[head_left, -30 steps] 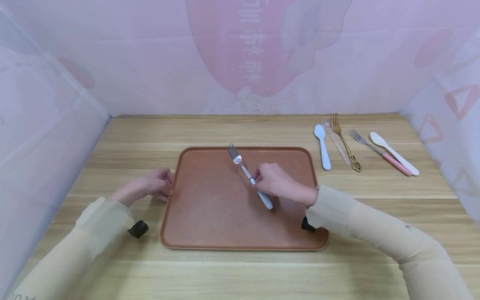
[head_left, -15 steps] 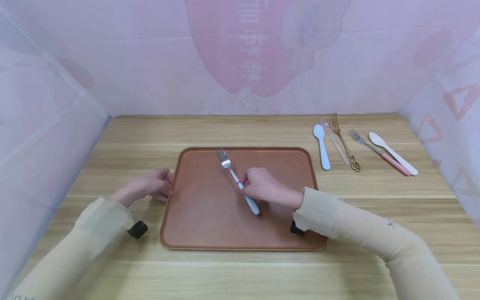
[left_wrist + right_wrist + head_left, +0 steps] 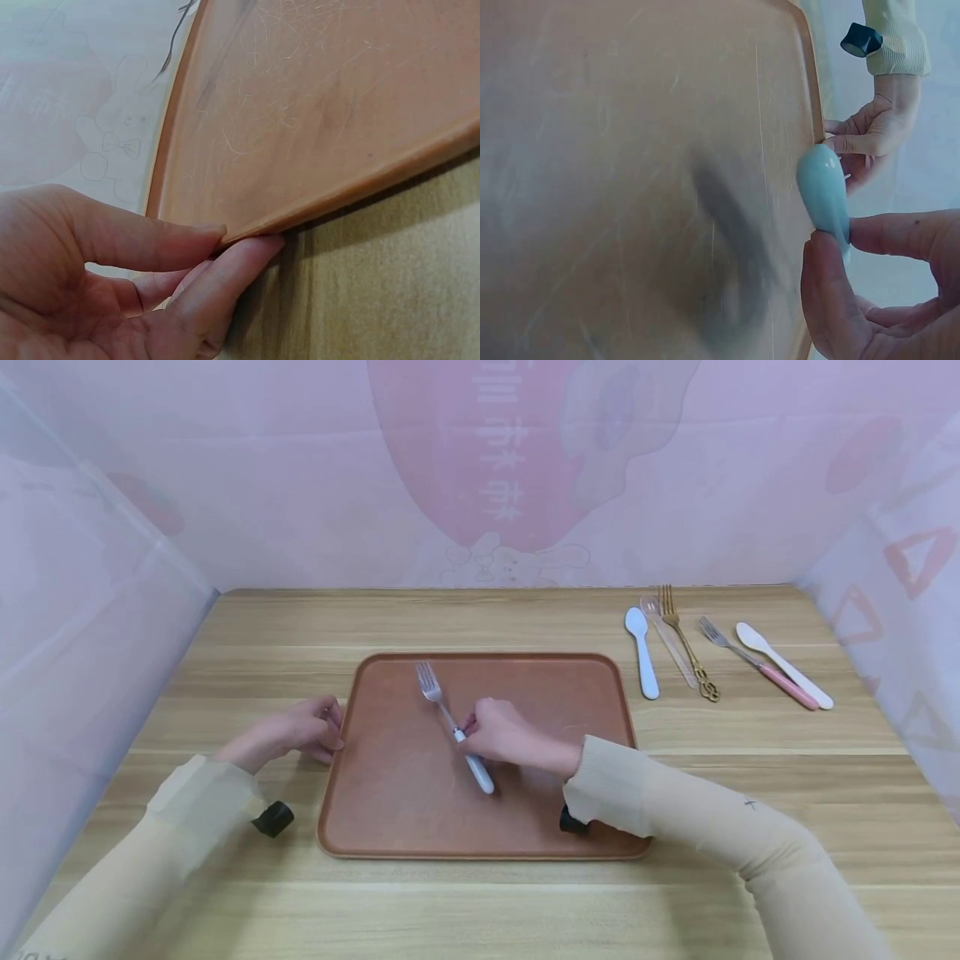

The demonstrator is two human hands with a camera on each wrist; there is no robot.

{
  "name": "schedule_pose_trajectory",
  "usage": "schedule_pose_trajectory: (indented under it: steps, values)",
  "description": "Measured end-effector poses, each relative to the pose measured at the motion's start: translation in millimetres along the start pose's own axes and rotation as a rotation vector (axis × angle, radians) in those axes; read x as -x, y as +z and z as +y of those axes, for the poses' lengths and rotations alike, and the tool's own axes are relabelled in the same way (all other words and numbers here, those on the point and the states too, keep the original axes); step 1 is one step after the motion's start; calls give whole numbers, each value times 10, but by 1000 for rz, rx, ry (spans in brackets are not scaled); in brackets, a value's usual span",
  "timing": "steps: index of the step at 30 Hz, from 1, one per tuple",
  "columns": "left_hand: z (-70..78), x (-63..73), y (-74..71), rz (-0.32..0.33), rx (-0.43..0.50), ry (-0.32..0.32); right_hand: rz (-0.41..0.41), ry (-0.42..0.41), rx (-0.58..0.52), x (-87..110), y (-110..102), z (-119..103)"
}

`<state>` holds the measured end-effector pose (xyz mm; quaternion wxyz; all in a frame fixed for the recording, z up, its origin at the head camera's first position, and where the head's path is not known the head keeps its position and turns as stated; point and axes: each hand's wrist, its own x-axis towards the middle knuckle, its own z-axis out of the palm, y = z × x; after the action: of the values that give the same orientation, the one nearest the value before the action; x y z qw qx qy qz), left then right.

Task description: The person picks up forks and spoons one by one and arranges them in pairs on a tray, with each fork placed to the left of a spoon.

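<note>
My left hand [image 3: 313, 731] pinches the left rim of a brown rectangular tray [image 3: 390, 810]. In the left wrist view the thumb lies on top of the tray's edge [image 3: 352, 184] and a finger is under it. Over the tray's middle, my right hand [image 3: 498, 732] pinches a fork [image 3: 474, 768] by its pale blue handle. The metal tines point to the far left, and the handle's end points toward me. In the right wrist view the rounded handle end [image 3: 823, 184] sticks out between thumb and fingers, above a blurred shadow on the tray.
Right of the tray on the wooden table [image 3: 480, 902] lie a light blue spoon [image 3: 642, 652], a clear plastic utensil [image 3: 675, 647], a gold fork [image 3: 686, 643], a pink-handled fork [image 3: 765, 668] and a white spoon [image 3: 787, 668]. Pink printed cloth walls [image 3: 300, 485] enclose the back and sides.
My right hand has moved left across the tray and slightly toward me, carrying the fork with it. The left hand stays at the tray's left rim.
</note>
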<state>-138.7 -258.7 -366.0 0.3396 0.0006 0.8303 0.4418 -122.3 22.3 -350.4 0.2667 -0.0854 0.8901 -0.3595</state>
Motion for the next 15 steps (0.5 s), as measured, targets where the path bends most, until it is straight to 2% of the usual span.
schedule_pose_trajectory:
  steps: [10,15]
  values:
    - [-1,-2,-2,-5,-16,7,-13,58,-113,-48,84,-124]
    - [-5,-12,-1,-1,-15,-10,-12,45,-176,-65,119,-191]
